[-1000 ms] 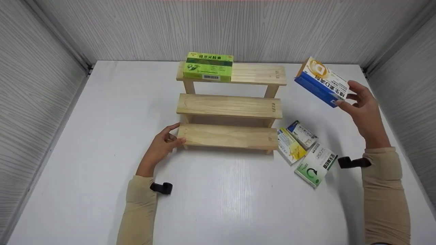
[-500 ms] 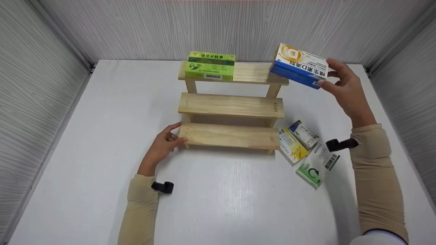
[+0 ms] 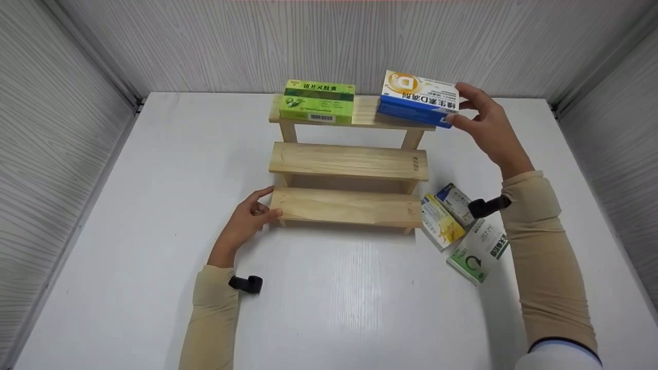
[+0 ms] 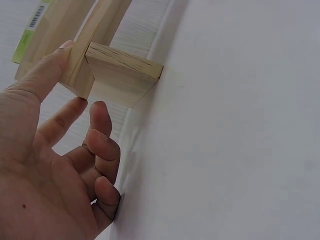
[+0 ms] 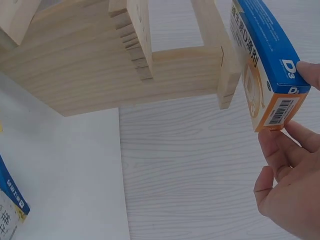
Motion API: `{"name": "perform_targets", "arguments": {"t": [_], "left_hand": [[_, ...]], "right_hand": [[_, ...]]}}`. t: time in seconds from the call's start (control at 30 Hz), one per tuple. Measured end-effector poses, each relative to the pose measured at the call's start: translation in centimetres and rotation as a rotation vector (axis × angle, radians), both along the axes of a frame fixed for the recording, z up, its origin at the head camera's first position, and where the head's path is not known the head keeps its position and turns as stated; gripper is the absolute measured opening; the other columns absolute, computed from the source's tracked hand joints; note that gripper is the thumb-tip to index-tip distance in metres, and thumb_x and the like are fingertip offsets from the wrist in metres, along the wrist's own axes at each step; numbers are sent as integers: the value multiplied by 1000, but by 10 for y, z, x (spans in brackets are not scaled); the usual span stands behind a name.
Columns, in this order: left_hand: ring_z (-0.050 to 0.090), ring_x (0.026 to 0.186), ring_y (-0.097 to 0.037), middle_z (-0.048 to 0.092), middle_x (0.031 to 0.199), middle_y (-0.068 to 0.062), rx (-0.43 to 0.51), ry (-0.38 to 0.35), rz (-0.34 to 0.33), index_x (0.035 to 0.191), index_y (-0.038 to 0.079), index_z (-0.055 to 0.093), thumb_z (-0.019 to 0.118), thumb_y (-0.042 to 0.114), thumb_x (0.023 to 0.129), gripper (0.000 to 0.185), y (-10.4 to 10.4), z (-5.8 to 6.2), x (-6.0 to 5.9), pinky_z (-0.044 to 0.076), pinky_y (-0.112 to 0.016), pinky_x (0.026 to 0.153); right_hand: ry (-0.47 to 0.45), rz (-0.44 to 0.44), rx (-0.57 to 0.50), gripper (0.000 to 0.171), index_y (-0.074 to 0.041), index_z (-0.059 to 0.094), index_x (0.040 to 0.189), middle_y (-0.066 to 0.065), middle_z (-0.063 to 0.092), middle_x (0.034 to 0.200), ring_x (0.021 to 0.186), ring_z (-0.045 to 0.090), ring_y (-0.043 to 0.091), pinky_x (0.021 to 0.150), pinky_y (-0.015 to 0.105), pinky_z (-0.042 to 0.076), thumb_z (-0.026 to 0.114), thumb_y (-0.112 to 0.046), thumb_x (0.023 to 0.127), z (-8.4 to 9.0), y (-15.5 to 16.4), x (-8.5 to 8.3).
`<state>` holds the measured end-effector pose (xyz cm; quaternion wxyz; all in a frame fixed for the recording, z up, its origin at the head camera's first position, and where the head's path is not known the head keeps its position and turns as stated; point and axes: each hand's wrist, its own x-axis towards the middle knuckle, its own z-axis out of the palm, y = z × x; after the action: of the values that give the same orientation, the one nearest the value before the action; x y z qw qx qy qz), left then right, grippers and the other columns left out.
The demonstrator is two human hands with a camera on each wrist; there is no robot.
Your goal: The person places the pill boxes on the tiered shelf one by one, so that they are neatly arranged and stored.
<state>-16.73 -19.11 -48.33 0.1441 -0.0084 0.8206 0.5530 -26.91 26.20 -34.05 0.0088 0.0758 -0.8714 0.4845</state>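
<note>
A three-step wooden rack (image 3: 348, 160) stands mid-table. A green box (image 3: 317, 101) lies on the left of its top step. My right hand (image 3: 480, 126) pinches a blue, white and orange box (image 3: 417, 98) by its right end, just over the right part of the top step; in the right wrist view the same box (image 5: 263, 62) shows beside the rack's leg, thumb and fingers (image 5: 310, 75) on its end. My left hand (image 3: 245, 218) rests on the table with straight fingers touching the left end of the lowest step (image 4: 117, 75).
Three small medicine boxes lie on the table right of the rack: a yellow-white one (image 3: 438, 220), a blue-white one (image 3: 455, 203) and a green-white one (image 3: 478, 250). Grey panel walls close the white table (image 3: 154, 205) on three sides.
My right hand carried the blue box left and lower, from off the rack's right side to over the right part of the top step. The left hand stayed put.
</note>
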Motion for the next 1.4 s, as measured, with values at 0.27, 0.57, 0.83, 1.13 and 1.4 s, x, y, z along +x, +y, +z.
{"name": "perform_targets", "arguments": {"t": [0.27, 0.57, 0.83, 1.13, 1.4], "left_hand": [[46, 66, -12, 52, 89, -4, 3, 18, 15, 140, 24, 39, 68, 34, 83, 65, 2, -2, 0, 39, -21, 56], [47, 68, -12, 53, 89, -5, 0, 30, 4, 140, 24, 39, 68, 35, 83, 65, 1, -2, 2, 40, -21, 57], [46, 67, -12, 52, 89, -5, 34, 6, 1, 141, 23, 38, 68, 31, 83, 65, -1, 2, 3, 39, -20, 57], [48, 77, -17, 49, 96, -8, 6, 1, -13, 142, 16, 36, 64, 23, 87, 62, 6, 28, 13, 44, -29, 69], [48, 77, -16, 51, 96, -9, 9, -7, -16, 142, 15, 36, 64, 22, 87, 62, 7, 31, 12, 44, -29, 69]], "right_hand": [[-50, 51, -30, 63, -28, 32, 143, 2, 41, 141, 121, 39, 13, 90, 29, 29, 61, -34, 88, -5, -11, -7], [-63, 82, -8, 64, -29, 31, 144, 1, 39, 142, 124, 38, 15, 93, 32, 29, 61, -36, 88, -3, -23, -8], [-78, 110, 6, 64, -30, 31, 144, 1, 41, 140, 125, 35, 16, 95, 35, 29, 62, -36, 87, -1, -30, -9], [-105, 141, -126, 71, -30, 28, 144, 0, 30, 147, 129, 36, 19, 99, 36, 39, 66, -25, 85, 1, -25, -6], [-70, 108, -112, 69, -32, 27, 144, 0, 28, 149, 129, 36, 21, 104, 44, 35, 65, -27, 86, -2, -6, 5]]}}
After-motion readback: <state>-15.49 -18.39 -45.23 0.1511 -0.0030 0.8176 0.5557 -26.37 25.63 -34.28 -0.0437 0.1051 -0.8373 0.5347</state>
